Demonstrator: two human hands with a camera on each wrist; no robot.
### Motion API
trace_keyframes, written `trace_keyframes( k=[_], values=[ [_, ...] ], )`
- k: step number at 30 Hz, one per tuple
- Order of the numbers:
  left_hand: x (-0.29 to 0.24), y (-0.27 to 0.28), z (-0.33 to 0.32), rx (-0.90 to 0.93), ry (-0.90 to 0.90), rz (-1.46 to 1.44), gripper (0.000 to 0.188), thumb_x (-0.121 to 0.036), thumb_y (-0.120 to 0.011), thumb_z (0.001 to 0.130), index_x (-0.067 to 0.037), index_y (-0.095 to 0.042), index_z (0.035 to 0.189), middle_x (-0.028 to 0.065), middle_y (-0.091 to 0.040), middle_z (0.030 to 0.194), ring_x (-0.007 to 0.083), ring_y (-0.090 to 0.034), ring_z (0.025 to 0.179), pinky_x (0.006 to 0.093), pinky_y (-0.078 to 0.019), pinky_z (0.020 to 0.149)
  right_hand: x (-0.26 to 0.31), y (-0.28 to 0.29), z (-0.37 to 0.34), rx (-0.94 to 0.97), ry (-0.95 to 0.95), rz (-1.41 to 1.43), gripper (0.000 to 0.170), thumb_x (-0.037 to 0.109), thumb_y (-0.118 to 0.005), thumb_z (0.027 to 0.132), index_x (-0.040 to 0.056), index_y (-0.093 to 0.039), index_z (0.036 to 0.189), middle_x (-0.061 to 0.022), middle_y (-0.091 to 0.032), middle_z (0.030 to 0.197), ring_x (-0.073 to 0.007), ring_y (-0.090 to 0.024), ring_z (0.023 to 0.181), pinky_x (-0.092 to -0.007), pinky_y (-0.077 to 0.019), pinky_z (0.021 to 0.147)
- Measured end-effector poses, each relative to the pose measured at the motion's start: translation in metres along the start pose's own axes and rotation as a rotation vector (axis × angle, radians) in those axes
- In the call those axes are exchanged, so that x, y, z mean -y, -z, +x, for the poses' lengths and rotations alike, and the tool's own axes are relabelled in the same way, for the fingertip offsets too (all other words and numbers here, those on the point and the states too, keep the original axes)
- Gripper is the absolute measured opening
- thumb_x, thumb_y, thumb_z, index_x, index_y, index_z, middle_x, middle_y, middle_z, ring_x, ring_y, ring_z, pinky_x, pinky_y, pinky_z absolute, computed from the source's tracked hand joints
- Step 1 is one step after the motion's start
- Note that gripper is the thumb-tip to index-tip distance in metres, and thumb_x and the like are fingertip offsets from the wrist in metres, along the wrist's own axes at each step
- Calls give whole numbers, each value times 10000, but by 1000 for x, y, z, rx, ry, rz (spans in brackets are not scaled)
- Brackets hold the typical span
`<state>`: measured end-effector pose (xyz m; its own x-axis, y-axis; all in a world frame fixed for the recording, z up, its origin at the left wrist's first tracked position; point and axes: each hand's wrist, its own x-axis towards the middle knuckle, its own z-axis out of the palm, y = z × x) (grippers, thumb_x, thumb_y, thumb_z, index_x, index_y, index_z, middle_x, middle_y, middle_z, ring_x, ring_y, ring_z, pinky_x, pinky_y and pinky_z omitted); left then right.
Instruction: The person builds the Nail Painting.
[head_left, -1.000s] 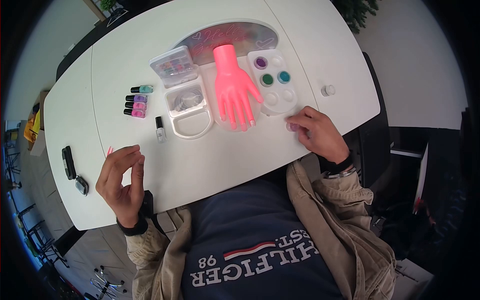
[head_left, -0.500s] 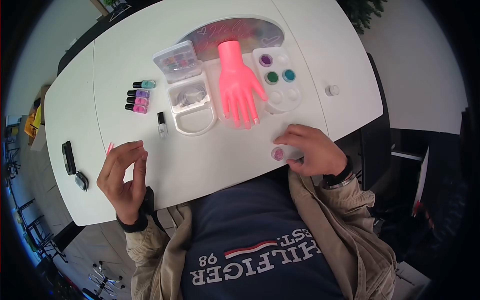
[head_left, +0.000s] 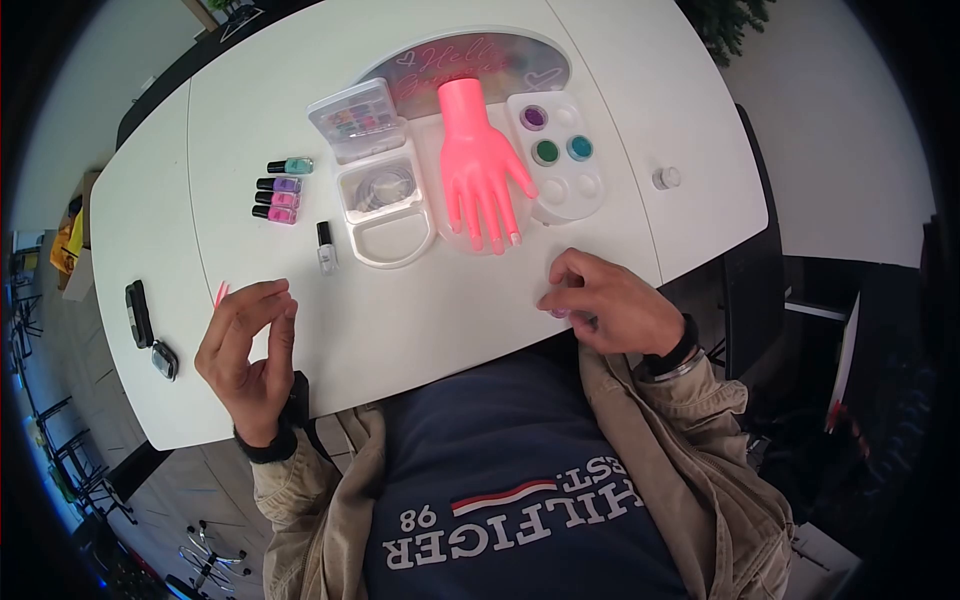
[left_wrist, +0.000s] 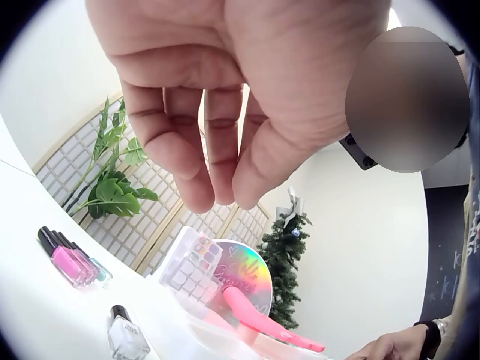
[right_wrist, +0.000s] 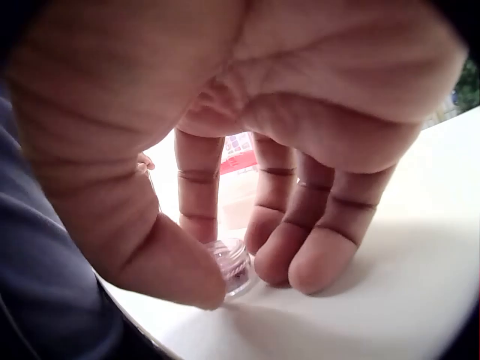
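Over the table's near edge, my right hand (head_left: pixel 620 305) (right_wrist: pixel 292 97) has its thumb and fingers round a small clear jar (head_left: pixel 559 313) (right_wrist: pixel 233 268) of pink-purple content, standing on the white tabletop. My left hand (head_left: pixel 247 350) (left_wrist: pixel 240 82) is raised at the table's left, fingers loosely bent, thumb tip near the fingertips, nothing visible in it. A pink model hand (head_left: pixel 475 165) (left_wrist: pixel 262 319) lies palm side hidden, fingers toward me, one nail whitish. Beside it is a white palette (head_left: pixel 570 195) with purple, green and teal jars.
Left of the model hand are a white open case (head_left: pixel 385 262), a white polish bottle (head_left: pixel 327 250) and several coloured bottles (head_left: pixel 283 185). A black item (head_left: pixel 138 312) lies far left, a pink stick (head_left: pixel 221 292) behind my left hand, a small clear container (head_left: pixel 667 178) at right.
The jar and my right hand have moved nearer the table's front edge. My fingers had come off the jar half a second ago and are round it again. My left hand has barely moved.
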<state>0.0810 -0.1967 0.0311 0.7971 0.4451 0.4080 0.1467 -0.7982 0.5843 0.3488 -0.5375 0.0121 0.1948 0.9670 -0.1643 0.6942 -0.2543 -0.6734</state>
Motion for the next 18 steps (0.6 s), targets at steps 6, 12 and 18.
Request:
trace_keyframes(
  k=[6,12,18],
  values=[
    [1,0,-1,3,17,-3,153,80,-793,940,5,-793,1073,121,-818,1120,202,-804,882,507,-549,1136,-3,-3,2,-63,-33,-40,322,-21,-785,836,66,-756,1144,-87,-654,1085,-297,-707,940,-392,-603,817],
    [0,-2,0,11,5,12,151,79,-789,939,11,-785,1074,118,-818,1109,203,-803,876,510,-547,1141,2,17,8,-282,-52,-96,251,84,-841,851,55,-742,1080,-101,-662,1002,-315,-700,832,-418,-594,761],
    [-2,-2,2,-8,1,20,144,75,-802,914,-4,-799,1035,105,-825,1086,215,-799,874,466,-562,1048,5,54,28,-460,-85,-253,277,113,-888,840,50,-748,1071,-95,-675,939,-260,-711,758,-359,-592,686]
  ],
)
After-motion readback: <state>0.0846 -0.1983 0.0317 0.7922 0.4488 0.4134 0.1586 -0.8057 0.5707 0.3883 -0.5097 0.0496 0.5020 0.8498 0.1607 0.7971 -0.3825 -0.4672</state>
